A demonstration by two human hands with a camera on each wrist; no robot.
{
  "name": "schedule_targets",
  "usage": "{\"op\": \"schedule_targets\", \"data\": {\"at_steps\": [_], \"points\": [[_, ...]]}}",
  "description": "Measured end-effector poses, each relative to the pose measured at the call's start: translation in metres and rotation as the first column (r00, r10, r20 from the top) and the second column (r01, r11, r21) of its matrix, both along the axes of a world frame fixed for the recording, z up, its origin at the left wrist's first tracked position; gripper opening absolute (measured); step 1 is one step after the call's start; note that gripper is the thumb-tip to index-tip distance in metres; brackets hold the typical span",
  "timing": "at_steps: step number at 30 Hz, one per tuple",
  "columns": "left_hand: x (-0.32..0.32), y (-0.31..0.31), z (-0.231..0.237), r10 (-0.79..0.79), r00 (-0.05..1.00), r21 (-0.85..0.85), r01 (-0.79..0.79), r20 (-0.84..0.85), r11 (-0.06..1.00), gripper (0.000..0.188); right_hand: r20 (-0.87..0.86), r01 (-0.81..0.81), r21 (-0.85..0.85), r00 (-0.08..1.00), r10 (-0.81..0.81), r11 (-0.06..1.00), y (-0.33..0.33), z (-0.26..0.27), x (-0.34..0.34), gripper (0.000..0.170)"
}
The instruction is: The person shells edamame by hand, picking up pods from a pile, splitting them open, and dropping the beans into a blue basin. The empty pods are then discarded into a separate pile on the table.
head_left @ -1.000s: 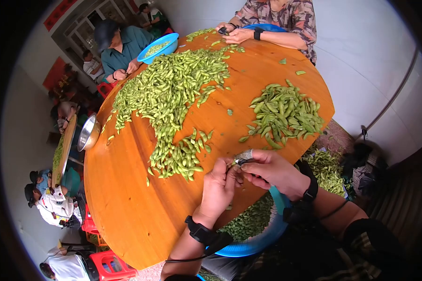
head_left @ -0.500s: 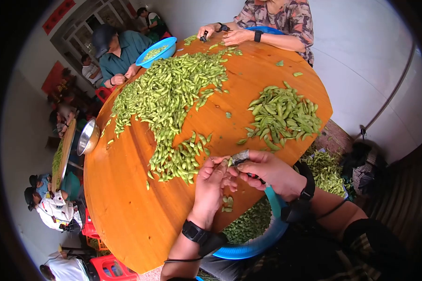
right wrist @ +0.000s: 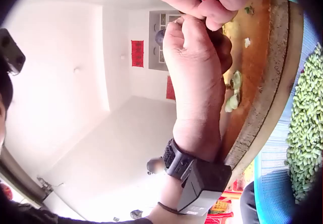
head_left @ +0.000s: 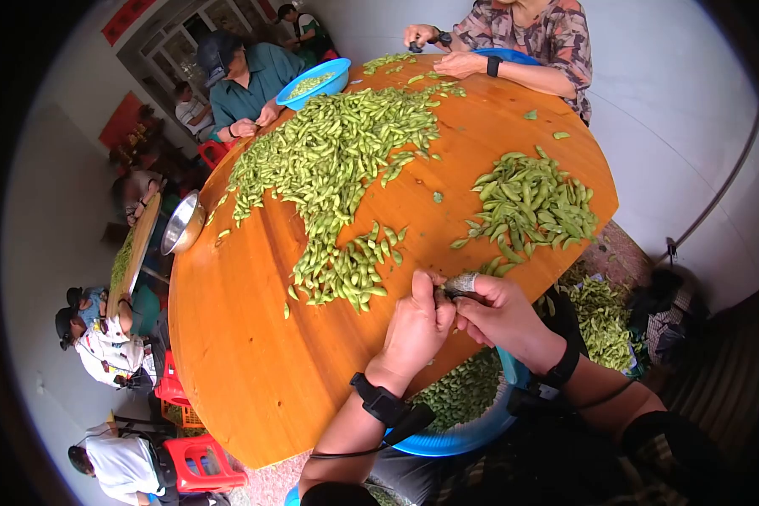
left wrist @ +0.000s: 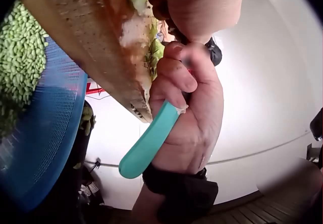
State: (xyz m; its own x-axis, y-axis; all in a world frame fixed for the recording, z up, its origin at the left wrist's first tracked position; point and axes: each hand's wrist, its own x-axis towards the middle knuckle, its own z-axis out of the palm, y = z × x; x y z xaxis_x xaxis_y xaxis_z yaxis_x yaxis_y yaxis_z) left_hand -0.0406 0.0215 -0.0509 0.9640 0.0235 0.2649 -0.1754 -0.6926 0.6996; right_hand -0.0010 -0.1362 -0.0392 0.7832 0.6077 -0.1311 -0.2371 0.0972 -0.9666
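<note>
Over the near edge of the wooden table (head_left: 253, 354), both hands meet. My left hand (head_left: 417, 325) has its fingers curled at the tips of my right hand (head_left: 510, 320), pinching a green pod that is mostly hidden. My right hand grips a tool by its teal handle (left wrist: 151, 143), which sticks out below the fingers in the left wrist view; a grey wrap (head_left: 461, 284) covers a fingertip. In the right wrist view a few pods (right wrist: 234, 92) lie beside my left hand (right wrist: 194, 82). Beneath the hands, shelled beans (head_left: 460, 392) fill a blue basket (head_left: 472, 443).
A large pod heap (head_left: 329, 152) spreads over the table's far left, with a smaller pile (head_left: 531, 207) at right. A metal bowl (head_left: 183, 223) and a blue bowl (head_left: 316, 83) stand along the rim. Two people work across the table. More pods (head_left: 603, 320) lie on the floor at right.
The head view has shifted, so the table sits farther right. The pod seen between my hands is now mostly hidden, with my left fingers closer against the right. The opposite person's hands have moved.
</note>
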Motion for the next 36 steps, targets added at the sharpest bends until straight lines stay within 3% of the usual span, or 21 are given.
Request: {"op": "schedule_targets", "data": {"at_steps": [4, 6, 7, 9, 13, 15, 19, 22, 24, 25, 27, 29, 31, 32, 33, 35, 36], "points": [[0.004, 0.001, -0.007, -0.007, 0.991, -0.101, 0.020, 0.132, 0.995, 0.022, 0.115, 0.034, -0.032, 0.993, -0.030, 0.999, 0.002, -0.010, -0.002, 0.013], [0.005, 0.007, -0.007, -0.069, 0.990, -0.428, 0.010, -0.123, 0.904, 0.019, 0.125, 0.058, -0.041, 0.991, -0.052, 0.997, 0.002, -0.008, -0.002, 0.010], [0.004, 0.007, -0.004, -0.068, 0.990, -0.424, 0.011, -0.121, 0.906, 0.019, 0.127, 0.058, -0.037, 0.991, -0.053, 0.998, 0.001, -0.006, -0.001, 0.010], [0.003, 0.005, 0.003, -0.194, 0.953, -0.798, -0.074, -0.234, 0.598, 0.017, 0.044, 0.025, -0.017, 0.999, -0.024, 1.000, -0.001, -0.004, 0.002, 0.010], [0.006, 0.006, 0.007, -0.219, 0.939, -0.803, -0.088, -0.264, 0.590, 0.015, 0.040, 0.041, -0.002, 0.998, -0.041, 0.999, 0.000, -0.004, 0.003, 0.009], [0.006, 0.006, 0.001, -0.197, 0.959, -0.611, 0.034, -0.203, 0.791, 0.016, 0.060, 0.057, -0.015, 0.997, -0.056, 0.998, 0.002, -0.009, 0.001, 0.010], [0.005, 0.007, -0.002, -0.208, 0.958, -0.644, 0.032, -0.199, 0.764, 0.019, 0.072, 0.054, -0.035, 0.996, -0.052, 0.998, 0.002, -0.009, 0.002, 0.009], [0.006, 0.007, 0.004, -0.152, 0.960, -0.570, -0.011, -0.237, 0.821, 0.022, 0.097, 0.039, -0.006, 0.995, -0.039, 0.999, 0.000, -0.012, 0.004, 0.011], [0.004, 0.007, 0.007, -0.050, 0.989, -0.324, 0.001, -0.142, 0.946, 0.023, 0.012, 0.072, 0.034, 0.997, -0.072, 0.997, -0.002, -0.007, 0.005, 0.013], [0.002, 0.009, 0.006, -0.038, 0.989, -0.318, -0.010, -0.144, 0.948, 0.023, -0.023, 0.076, 0.049, 0.997, -0.075, 0.996, -0.006, -0.008, 0.009, 0.016], [0.001, 0.013, 0.002, 0.019, 0.995, -0.095, -0.009, 0.102, 0.995, 0.022, 0.070, 0.174, 0.018, 0.982, -0.175, 0.985, -0.015, -0.012, 0.022, 0.017], [-0.009, 0.004, 0.014, 0.044, 0.997, -0.166, -0.033, 0.063, 0.986, 0.020, 0.153, 0.254, -0.030, 0.957, -0.246, 0.967, -0.031, -0.014, 0.041, 0.023], [-0.019, -0.001, 0.023, -0.063, 0.995, 0.015, 0.065, -0.077, 0.998, 0.024, 0.174, 0.237, -0.137, 0.961, -0.212, 0.962, -0.047, -0.008, 0.060, 0.011], [-0.024, -0.003, 0.032, -0.104, 0.995, 0.158, 0.104, -0.013, 0.982, 0.025, 0.224, 0.201, -0.204, 0.962, -0.154, 0.958, -0.059, -0.011, 0.068, 0.011], [-0.029, 0.000, 0.034, -0.097, 0.995, 0.164, 0.098, -0.014, 0.982, 0.025, 0.271, 0.168, -0.267, 0.958, -0.093, 0.949, -0.065, -0.011, 0.073, 0.012], [-0.039, 0.008, 0.039, 0.043, 0.991, 0.561, -0.108, 0.129, 0.821, 0.027, 0.286, 0.164, -0.269, 0.954, -0.084, 0.949, -0.072, -0.007, 0.073, 0.012], [-0.035, 0.022, 0.033, 0.106, 0.987, 0.598, -0.160, 0.125, 0.785, 0.029, 0.300, 0.169, -0.278, 0.950, -0.081, 0.946, -0.074, -0.007, 0.071, 0.012]]}}
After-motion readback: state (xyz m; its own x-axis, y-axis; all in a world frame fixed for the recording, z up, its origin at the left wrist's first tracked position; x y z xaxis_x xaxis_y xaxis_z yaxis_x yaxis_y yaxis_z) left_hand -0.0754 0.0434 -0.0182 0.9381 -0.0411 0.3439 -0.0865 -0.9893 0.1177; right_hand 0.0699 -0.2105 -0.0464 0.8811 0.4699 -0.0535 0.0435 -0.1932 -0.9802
